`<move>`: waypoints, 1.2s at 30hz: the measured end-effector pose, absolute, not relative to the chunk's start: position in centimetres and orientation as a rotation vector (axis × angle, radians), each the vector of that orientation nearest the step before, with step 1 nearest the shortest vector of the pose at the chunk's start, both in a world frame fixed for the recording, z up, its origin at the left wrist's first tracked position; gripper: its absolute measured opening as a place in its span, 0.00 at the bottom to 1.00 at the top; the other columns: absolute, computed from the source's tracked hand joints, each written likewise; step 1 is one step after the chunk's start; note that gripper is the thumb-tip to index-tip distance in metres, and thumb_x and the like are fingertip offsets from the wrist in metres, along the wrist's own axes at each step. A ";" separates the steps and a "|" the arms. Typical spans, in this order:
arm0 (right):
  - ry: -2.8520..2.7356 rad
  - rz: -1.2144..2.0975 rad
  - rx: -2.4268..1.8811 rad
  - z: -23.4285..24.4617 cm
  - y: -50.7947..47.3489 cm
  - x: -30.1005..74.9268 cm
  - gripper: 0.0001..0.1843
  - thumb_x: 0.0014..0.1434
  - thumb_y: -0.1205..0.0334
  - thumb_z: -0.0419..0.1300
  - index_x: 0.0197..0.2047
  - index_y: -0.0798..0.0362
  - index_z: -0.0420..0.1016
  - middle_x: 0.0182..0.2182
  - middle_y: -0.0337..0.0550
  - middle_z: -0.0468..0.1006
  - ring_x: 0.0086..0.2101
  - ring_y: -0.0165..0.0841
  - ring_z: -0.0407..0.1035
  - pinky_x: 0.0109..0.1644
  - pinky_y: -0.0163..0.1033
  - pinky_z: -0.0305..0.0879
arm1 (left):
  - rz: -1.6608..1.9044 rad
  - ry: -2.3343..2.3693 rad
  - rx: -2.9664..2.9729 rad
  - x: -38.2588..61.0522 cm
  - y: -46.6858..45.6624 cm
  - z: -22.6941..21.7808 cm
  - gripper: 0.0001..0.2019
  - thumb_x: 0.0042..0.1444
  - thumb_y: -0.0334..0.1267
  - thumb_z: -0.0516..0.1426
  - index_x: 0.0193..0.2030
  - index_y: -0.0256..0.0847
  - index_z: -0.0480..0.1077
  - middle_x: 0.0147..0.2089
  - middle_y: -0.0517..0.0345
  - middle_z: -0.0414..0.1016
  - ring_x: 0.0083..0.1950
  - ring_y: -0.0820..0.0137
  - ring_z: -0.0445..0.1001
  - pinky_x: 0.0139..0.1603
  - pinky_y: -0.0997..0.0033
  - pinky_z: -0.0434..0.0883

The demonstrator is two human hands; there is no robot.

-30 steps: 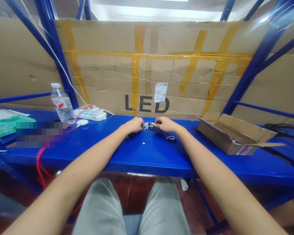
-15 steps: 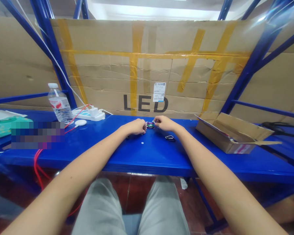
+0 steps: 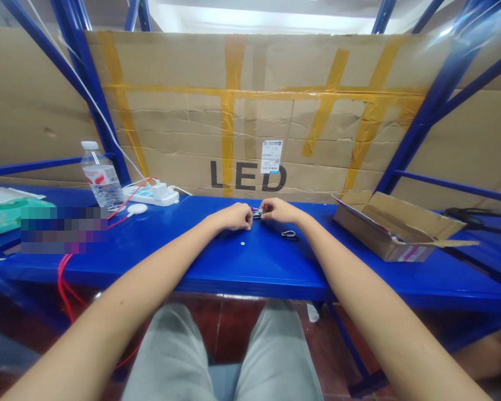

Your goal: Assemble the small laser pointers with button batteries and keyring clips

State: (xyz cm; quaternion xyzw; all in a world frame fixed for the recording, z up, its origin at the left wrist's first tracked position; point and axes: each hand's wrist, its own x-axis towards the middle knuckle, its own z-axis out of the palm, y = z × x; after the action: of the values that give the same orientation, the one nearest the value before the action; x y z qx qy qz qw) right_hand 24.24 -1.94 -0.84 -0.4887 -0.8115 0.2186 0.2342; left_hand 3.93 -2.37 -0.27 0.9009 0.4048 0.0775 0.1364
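Between my hands, near the back of the blue table, lies a small cluster of coloured carabiners (image 3: pixel 256 213), purple, green and dark. My left hand (image 3: pixel 239 216) is closed at the cluster's left side, fingers curled down; what is inside them is hidden. From the right, my right hand (image 3: pixel 277 210) pinches a small silvery piece at the cluster's edge, seemingly a carabiner. Two more carabiners, a silver one (image 3: pixel 288 234) and a black one (image 3: pixel 291 238), lie together on the table just in front of my right hand.
An open cardboard box (image 3: pixel 394 228) stands at the right. To the left are a water bottle (image 3: pixel 103 181), a white power strip (image 3: pixel 152 194), a white charging puck (image 3: pixel 137 209), red cables (image 3: pixel 62 273) and a green tissue pack (image 3: pixel 19 216). A large cardboard sheet (image 3: pixel 183 122) rises behind the table.
My left hand has shifted slightly right over the cluster, covering more of it. My right fingertips have moved slightly left and down against it. The silver and black carabiners stay put.
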 end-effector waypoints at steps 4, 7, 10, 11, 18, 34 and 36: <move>-2.251 0.652 -1.311 -1.0 -1.8 24.4 0.07 0.48 0.69 0.62 0.33 0.54 0.71 0.30 0.41 0.78 0.33 0.33 0.71 0.39 0.36 0.65 | 0.223 1.145 2.638 3.7 -2.2 -0.3 0.07 0.48 0.28 0.60 0.32 0.39 0.80 0.31 0.55 0.80 0.34 0.67 0.75 0.35 0.72 0.67; -2.263 0.676 -1.280 -1.2 -1.7 24.6 0.07 0.47 0.69 0.62 0.33 0.54 0.71 0.30 0.41 0.78 0.33 0.33 0.71 0.39 0.36 0.65 | 0.450 1.078 2.677 3.7 -2.2 -0.4 0.09 0.50 0.28 0.59 0.37 0.38 0.79 0.34 0.55 0.80 0.36 0.68 0.76 0.37 0.72 0.68; -2.232 0.739 -1.249 -1.3 -1.6 24.6 0.07 0.47 0.70 0.62 0.33 0.54 0.71 0.29 0.40 0.78 0.33 0.33 0.71 0.40 0.37 0.65 | 0.818 0.963 2.679 4.1 -2.4 -0.4 0.11 0.55 0.29 0.58 0.43 0.38 0.77 0.40 0.55 0.81 0.42 0.69 0.76 0.43 0.72 0.69; -2.216 0.776 -1.233 -1.3 -1.6 24.6 0.08 0.46 0.70 0.62 0.33 0.55 0.71 0.29 0.40 0.78 0.33 0.33 0.71 0.40 0.37 0.66 | 0.894 0.923 2.685 4.2 -2.5 -0.3 0.11 0.56 0.30 0.58 0.45 0.38 0.76 0.42 0.55 0.80 0.43 0.69 0.76 0.45 0.72 0.69; -2.117 0.991 -1.097 -1.3 -1.7 24.3 0.12 0.44 0.70 0.63 0.36 0.54 0.73 0.34 0.41 0.81 0.38 0.36 0.73 0.45 0.39 0.68 | 0.908 0.821 2.838 4.7 -2.5 -0.5 0.10 0.58 0.28 0.58 0.45 0.38 0.75 0.44 0.53 0.80 0.46 0.67 0.75 0.50 0.69 0.69; -2.125 0.860 -1.094 -1.8 -0.9 24.5 0.13 0.44 0.69 0.66 0.35 0.55 0.72 0.33 0.41 0.80 0.37 0.35 0.73 0.48 0.40 0.67 | 0.897 0.757 2.935 4.2 -1.6 -1.0 0.09 0.60 0.29 0.56 0.46 0.37 0.75 0.46 0.50 0.78 0.48 0.66 0.75 0.51 0.68 0.69; -2.122 0.829 -1.109 -1.8 -0.8 24.6 0.12 0.44 0.70 0.66 0.34 0.55 0.72 0.32 0.41 0.79 0.36 0.35 0.72 0.47 0.40 0.67 | 0.899 0.751 2.941 4.0 -1.5 -0.9 0.09 0.61 0.30 0.56 0.45 0.38 0.75 0.44 0.51 0.78 0.46 0.67 0.75 0.49 0.69 0.69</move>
State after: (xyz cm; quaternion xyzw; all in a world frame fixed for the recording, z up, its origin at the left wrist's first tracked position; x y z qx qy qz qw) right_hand 24.56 -0.81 -1.77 -0.4177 -0.7991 0.3123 0.2990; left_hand 3.97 -1.46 -0.87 0.9289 0.2372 0.2840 -0.0118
